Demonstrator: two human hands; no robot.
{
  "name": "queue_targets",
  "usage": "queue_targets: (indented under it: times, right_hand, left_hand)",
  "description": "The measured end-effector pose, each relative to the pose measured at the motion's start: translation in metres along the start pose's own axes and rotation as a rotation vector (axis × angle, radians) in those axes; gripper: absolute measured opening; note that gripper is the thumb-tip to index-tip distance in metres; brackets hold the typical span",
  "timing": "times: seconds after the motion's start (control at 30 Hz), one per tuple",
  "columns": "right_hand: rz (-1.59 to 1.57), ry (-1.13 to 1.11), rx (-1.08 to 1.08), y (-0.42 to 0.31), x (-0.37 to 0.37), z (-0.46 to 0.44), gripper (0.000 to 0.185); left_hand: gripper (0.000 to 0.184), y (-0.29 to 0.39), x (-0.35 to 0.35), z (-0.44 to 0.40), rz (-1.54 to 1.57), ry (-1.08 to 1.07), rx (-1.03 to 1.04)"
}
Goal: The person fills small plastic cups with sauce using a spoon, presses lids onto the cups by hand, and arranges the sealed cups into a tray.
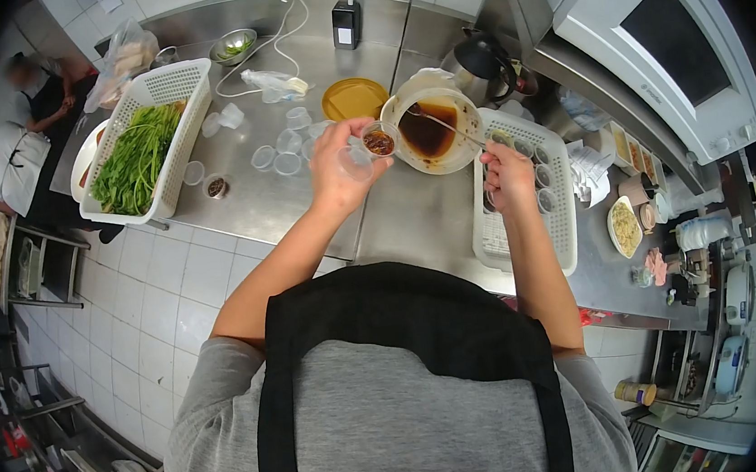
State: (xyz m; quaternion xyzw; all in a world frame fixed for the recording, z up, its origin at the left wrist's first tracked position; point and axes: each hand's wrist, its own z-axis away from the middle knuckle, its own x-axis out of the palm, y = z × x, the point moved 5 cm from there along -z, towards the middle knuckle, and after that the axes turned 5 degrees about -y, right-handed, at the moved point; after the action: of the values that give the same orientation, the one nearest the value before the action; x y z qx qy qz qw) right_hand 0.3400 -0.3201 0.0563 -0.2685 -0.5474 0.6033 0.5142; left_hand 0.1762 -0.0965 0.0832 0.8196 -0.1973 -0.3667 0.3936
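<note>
My left hand (341, 168) is closed around small clear plastic cups. One of them, a sauce cup (378, 141), has reddish-brown contents and is tilted beside the tub's rim. My right hand (509, 176) grips the handle of a metal spoon (451, 126), whose bowl end reaches into the white tub (440, 166). Dark brown sauce (430, 131) lies in the tub. To the right, under my right forearm, a white basket (562, 232) holds several small cups with dark contents. Several clear cups (287, 164) lie scattered left of my left hand.
A white basket of leafy greens (138, 159) stands at the left. A yellow lid (355, 99) lies behind the tub, near a black kettle (479, 58). A white microwave (651, 46) overhangs the right side. Another person (41, 95) is at the far left.
</note>
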Motion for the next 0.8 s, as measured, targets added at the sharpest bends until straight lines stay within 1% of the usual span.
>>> queue_targets:
  times: [0.07,0.17,0.27,0.37,0.43,0.53,0.57,0.7,0.8]
  right_hand:
    - [0.022,-0.01,-0.018,-0.008,-0.008,0.004,0.021]
    - [0.076,-0.013,-0.04,-0.026,-0.021,0.013,0.021]
    - [0.128,-0.035,-0.055,-0.046,-0.035,0.02,0.02]
    - [0.153,-0.073,-0.071,-0.072,-0.047,0.027,0.018]
    - [0.211,-0.094,-0.118,-0.092,-0.052,0.031,0.017]
    - [0.272,-0.131,-0.109,-0.12,-0.047,0.038,0.02]
    - [0.303,-0.152,-0.11,-0.127,-0.044,0.041,0.018]
    - [0.478,-0.229,-0.123,-0.147,-0.023,0.05,0.019]
    - [0.819,-0.296,-0.228,-0.153,-0.002,0.055,0.023]
  left_hand:
    - [0.054,0.004,0.004,-0.003,0.009,-0.006,0.025]
    - [0.054,0.006,0.016,-0.005,0.021,-0.01,-0.031]
    - [0.054,0.01,0.029,-0.008,-0.007,-0.006,0.018]
    - [0.055,0.014,0.041,-0.008,-0.033,-0.01,0.008]
    - [0.055,0.016,0.046,-0.009,-0.006,-0.012,0.019]
    - [0.056,0.019,0.054,-0.013,0.068,-0.016,0.016]
    - [0.056,0.02,0.057,-0.014,0.098,-0.018,0.014]
    - [0.054,0.035,0.056,-0.017,0.049,0.034,0.05]
    - [0.055,0.036,0.056,-0.018,0.046,0.029,0.042]
